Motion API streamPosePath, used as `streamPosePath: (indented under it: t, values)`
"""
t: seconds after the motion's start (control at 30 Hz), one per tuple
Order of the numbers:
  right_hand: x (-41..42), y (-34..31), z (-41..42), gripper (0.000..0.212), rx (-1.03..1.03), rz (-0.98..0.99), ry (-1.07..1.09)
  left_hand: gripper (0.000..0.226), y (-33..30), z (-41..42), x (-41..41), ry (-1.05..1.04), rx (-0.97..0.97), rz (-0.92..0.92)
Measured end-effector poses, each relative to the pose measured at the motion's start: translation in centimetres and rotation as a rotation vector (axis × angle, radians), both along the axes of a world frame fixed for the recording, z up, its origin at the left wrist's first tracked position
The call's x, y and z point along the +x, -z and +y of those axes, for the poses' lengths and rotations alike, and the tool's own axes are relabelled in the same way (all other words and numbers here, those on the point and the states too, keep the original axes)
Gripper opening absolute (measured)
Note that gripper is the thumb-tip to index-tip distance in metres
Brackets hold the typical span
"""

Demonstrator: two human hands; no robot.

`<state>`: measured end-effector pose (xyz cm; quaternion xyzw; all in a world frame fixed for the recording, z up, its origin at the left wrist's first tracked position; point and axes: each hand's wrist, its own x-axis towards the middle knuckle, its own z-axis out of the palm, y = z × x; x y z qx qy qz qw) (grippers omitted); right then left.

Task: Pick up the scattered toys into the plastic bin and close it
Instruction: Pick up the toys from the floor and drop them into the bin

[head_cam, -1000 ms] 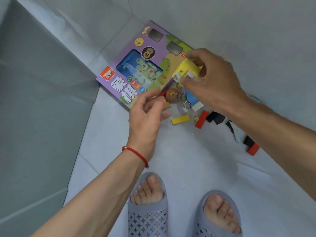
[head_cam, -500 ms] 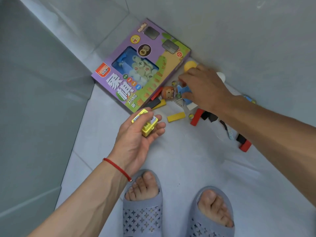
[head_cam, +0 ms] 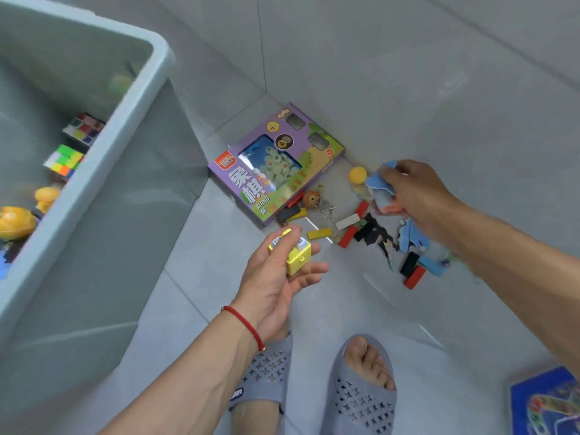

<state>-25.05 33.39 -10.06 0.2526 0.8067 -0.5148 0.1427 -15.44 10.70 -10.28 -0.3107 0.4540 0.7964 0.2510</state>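
My left hand (head_cam: 276, 277) holds a small yellow toy block (head_cam: 293, 254), palm up, above the floor. Further right, my right hand (head_cam: 417, 196) grips blue puzzle pieces (head_cam: 378, 183) over the toy pile by the wall. On the floor lie a purple chess box (head_cam: 273, 166), a small lion figure (head_cam: 311, 200), a yellow ball (head_cam: 357, 174), a metal triangle (head_cam: 328, 212) and several red, black, yellow and white blocks (head_cam: 348, 237). The grey plastic bin (head_cam: 125, 152) stands open at the left, with puzzle cubes (head_cam: 64, 160) and yellow toys (head_cam: 15, 221) inside.
Both of my feet in grey slippers (head_cam: 361, 390) stand on the tiled floor near the bottom. A blue flat box (head_cam: 546, 403) lies at the bottom right corner. The wall runs behind the toy pile. No lid is in view.
The view swung left, so the bin's inside now shows. My right hand closed on blue puzzle pieces and lifted them. My left hand keeps the yellow block.
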Motion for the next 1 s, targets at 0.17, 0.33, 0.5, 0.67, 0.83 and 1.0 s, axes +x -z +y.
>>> streamPosePath:
  t: [0.17, 0.33, 0.5, 0.67, 0.83, 1.0]
  values:
    - [2.5, -9.5, -5.2, 0.03, -0.318, -0.208, -0.067, 0.027, -8.1, -5.7, 1.8, -0.067, -0.111, 0.183]
    - [3.2, -18.9, -19.2, 0.023, -0.511, -0.141, -0.404, 0.049, -16.9, -15.4, 3.0, -0.401, -0.311, 0.374]
    - [5.0, -24.3, -29.2, 0.019, -0.451, 0.062, -0.646, 0.066, -22.5, -22.9, 5.3, -0.626, -0.467, 0.455]
    - [5.9, -24.1, -26.4, 0.022, -0.107, 0.153, -0.761, 0.057, -22.9, -21.5, 8.2, -0.548, -0.5, 0.522]
    - [5.1, -19.6, -16.3, 0.024, 0.342, 0.01, -0.809, 0.043, -17.4, -15.9, 7.4, -0.228, -0.504, 0.5]
    - [4.6, -11.8, -6.3, 0.026, 0.784, -0.27, -0.998, 0.034, -8.6, -9.7, 4.8, 0.141, -0.631, 0.325]
